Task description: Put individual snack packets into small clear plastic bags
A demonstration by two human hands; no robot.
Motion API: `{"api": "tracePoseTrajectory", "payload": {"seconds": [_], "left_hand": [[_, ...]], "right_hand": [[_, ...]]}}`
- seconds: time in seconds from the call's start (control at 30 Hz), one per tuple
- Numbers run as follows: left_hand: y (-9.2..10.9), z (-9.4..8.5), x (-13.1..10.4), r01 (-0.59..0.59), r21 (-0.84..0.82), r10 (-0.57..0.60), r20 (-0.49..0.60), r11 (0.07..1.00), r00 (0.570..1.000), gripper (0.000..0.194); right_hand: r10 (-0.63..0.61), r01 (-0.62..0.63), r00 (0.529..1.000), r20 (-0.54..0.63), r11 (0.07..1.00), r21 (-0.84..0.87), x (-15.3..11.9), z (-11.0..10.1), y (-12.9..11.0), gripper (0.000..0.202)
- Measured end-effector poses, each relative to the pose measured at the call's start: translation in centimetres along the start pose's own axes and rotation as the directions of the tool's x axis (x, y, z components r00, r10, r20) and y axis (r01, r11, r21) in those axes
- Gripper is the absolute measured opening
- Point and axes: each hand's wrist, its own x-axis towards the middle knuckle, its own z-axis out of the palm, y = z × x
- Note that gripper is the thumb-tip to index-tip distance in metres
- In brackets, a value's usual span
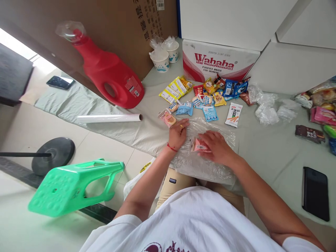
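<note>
A sheet of clear plastic film (217,127) lies wrinkled on the cloth in front of me. My left hand (178,134), with a red string at the wrist, is closed at the film's left edge, its fingertips pressed on it. Over the middle of the film, my right hand (215,146) grips a pink snack packet (201,145) from the right, covering part of it. Another pink-wrapped biscuit (169,118) lies just beyond my left hand. Blue snack packets (210,113) and a white snack stick packet (233,114) sit past the film's far edge.
Yellow packets (176,89), a Wahaha carton (220,63) and two paper cups (160,61) stand behind. Leftward are a red jug (112,71), a white roll (110,118) and a green stool (60,189). Crumpled plastic (267,108) and a black phone (315,193) lie right.
</note>
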Motion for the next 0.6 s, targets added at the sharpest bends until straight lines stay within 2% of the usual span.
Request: {"api": "tracePoseTrajectory", "payload": {"seconds": [0.1, 0.17, 0.27, 0.33, 0.4, 0.47, 0.53, 0.6], "left_hand": [[0.5, -0.6, 0.8, -0.044, 0.137, 0.045, -0.002, 0.990, 0.999, 0.038], [0.9, -0.7, 1.5, -0.057, 0.238, 0.042, 0.067, 0.970, 0.997, 0.049], [1.2, -0.4, 2.7, -0.082, 0.338, 0.009, 0.211, 0.937, 0.977, 0.076], [1.1, -0.4, 3.3, -0.120, 0.393, 0.006, 0.278, 0.912, 0.961, 0.083], [0.9, -0.7, 3.9, -0.155, 0.437, 0.006, 0.324, 0.886, 0.946, 0.078], [0.9, -1.5, 4.3, -0.183, 0.455, -0.006, 0.384, 0.872, 0.923, 0.060], [1.1, -2.5, 4.6, -0.221, 0.430, -0.001, 0.458, 0.875, 0.889, 0.038], [1.7, -3.7, 4.4, -0.277, 0.378, 0.049, 0.514, 0.883, 0.857, 0.033]], "right_hand": [[0.042, -0.029, 0.983, -0.179, 0.997, 0.073, 2.2, -1.8, 2.2, 0.057], [0.060, -0.047, 0.977, -0.204, 0.997, 0.069, 4.4, -2.5, 3.9, 0.059], [0.004, -0.004, 0.999, -0.033, 1.000, 0.014, 7.7, -2.4, 5.5, 0.079], [-0.008, 0.013, 0.996, 0.094, 0.998, -0.054, 9.3, -2.3, 6.0, 0.081], [-0.008, 0.028, 0.985, 0.172, 0.993, -0.117, 10.0, -2.7, 6.1, 0.064], [-0.016, 0.049, 0.979, 0.204, 0.987, -0.155, 9.9, -3.6, 6.2, 0.041], [-0.029, 0.068, 0.978, 0.207, 0.981, -0.183, 9.0, -4.9, 6.2, 0.023], [-0.051, 0.090, 0.980, 0.192, 0.975, -0.203, 7.4, -6.2, 6.1, 0.017]]}}
